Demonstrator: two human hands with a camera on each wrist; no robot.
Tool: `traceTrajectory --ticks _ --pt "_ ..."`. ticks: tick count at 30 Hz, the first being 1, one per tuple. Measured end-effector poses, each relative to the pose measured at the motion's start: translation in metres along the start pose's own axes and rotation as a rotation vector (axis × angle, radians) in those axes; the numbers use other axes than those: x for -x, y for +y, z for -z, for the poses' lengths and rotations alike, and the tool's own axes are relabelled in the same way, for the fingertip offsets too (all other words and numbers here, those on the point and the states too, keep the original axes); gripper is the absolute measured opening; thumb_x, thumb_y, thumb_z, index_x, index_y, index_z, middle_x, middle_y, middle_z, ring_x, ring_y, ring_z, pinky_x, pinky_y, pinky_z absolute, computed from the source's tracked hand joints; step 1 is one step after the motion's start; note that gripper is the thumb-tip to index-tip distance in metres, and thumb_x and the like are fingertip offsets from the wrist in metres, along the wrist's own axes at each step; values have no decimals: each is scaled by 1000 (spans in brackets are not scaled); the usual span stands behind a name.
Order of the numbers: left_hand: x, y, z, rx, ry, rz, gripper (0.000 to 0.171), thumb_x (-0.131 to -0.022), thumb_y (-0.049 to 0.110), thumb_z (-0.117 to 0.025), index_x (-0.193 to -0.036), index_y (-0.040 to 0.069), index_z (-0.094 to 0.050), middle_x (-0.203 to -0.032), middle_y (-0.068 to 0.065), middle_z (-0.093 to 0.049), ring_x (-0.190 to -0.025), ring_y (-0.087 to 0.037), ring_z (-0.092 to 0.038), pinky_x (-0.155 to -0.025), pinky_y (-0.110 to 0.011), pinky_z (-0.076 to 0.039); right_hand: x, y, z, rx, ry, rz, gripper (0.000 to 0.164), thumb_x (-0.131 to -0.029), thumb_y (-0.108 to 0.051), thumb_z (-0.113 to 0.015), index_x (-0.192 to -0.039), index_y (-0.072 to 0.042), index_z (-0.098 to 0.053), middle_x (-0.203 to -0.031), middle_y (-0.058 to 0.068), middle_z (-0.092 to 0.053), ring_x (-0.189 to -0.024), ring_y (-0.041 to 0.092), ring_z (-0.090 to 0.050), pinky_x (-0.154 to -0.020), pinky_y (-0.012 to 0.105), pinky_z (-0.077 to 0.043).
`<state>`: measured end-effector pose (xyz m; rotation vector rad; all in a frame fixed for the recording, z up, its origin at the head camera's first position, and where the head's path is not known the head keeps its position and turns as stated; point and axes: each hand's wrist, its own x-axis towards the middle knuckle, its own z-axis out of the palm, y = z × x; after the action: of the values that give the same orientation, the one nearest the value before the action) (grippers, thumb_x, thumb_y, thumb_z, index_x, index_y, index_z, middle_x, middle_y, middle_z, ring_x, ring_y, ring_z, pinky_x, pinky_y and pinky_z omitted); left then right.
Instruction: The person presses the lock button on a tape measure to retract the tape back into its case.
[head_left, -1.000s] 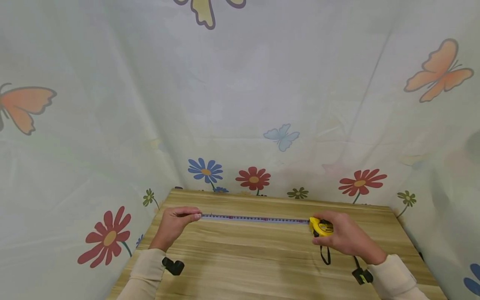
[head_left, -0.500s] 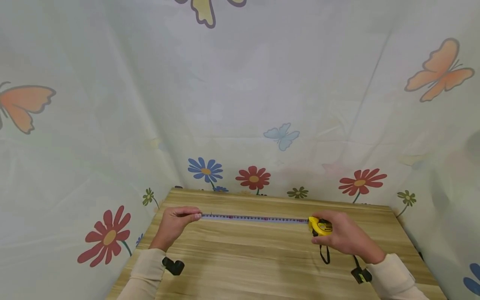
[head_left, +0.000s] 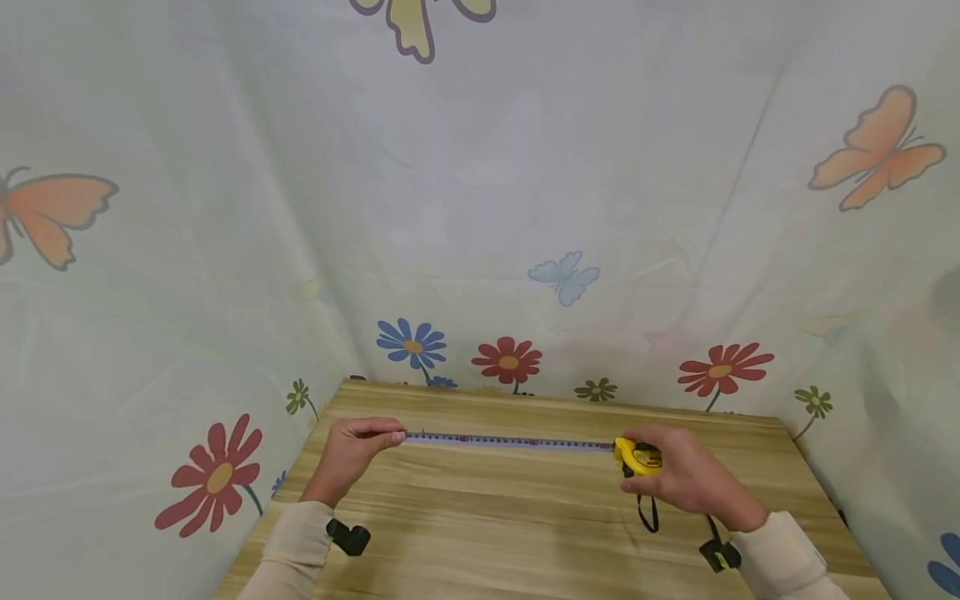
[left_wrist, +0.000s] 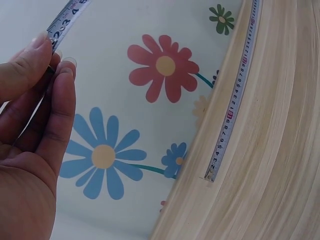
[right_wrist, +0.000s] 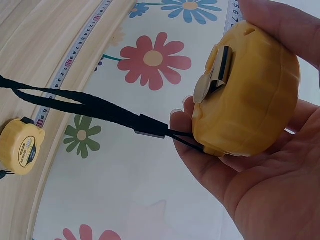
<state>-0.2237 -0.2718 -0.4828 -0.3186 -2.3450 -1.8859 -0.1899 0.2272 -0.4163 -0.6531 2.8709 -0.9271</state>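
Observation:
A yellow tape measure [head_left: 637,457] is in my right hand [head_left: 686,475], its case gripped between thumb and fingers. Its black wrist strap [right_wrist: 95,107] dangles free, and a metal belt clip [right_wrist: 220,70] shows on the case. From it the white blade [head_left: 510,442] runs out straight to my left hand [head_left: 352,454], which pinches the end between thumb and fingers. In the right wrist view a second yellow tape measure [right_wrist: 21,147] lies on the wooden table. Its own blade [left_wrist: 232,115] stretches along the tabletop, hook end showing in the left wrist view.
The wooden tabletop [head_left: 480,525] reaches back to a pale cloth backdrop [head_left: 480,183] printed with flowers and butterflies. Similar cloth stands at the left and right sides. Black wrist cameras [head_left: 348,537] are strapped at both sleeves.
My right hand and the tape measure's case have shifted slightly left, toward my left hand. The exposed blade looks a little shorter. The head view has tilted up slightly.

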Motion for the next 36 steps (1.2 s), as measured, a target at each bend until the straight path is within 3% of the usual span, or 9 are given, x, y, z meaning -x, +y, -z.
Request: traceTrajectory --ticks 17,30,36 --pt "2 -4 -2 12 3 -13 21 -91 12 -81 -107 -1 -81 -108 3 -81 -99 -7 -76 -86 -25 -63 -2 0 -3 -17 -17 -10 66 -81 -40 -90 -133 -5 -68 -106 0 -72 -82 8 -59 -70 22 -54" --pt "3 -4 -5 17 2 -12 17 -91 13 -81 -105 5 -83 -110 -5 -81 -99 -8 -77 -86 -26 -63 -3 1 -5 -17 -19 -8 65 -82 -39 -89 -133 -6 -68 -109 0 -72 -84 8 -60 -72 22 -55" --pt "2 -6 -5 19 -5 -16 19 -91 13 -81 -106 2 -82 -110 -5 -81 -98 -8 -77 -86 -26 -63 -4 1 -7 -3 -9 -2 64 -81 -40 -89 -132 -8 -69 -107 -1 -72 -82 7 -60 -71 22 -54"
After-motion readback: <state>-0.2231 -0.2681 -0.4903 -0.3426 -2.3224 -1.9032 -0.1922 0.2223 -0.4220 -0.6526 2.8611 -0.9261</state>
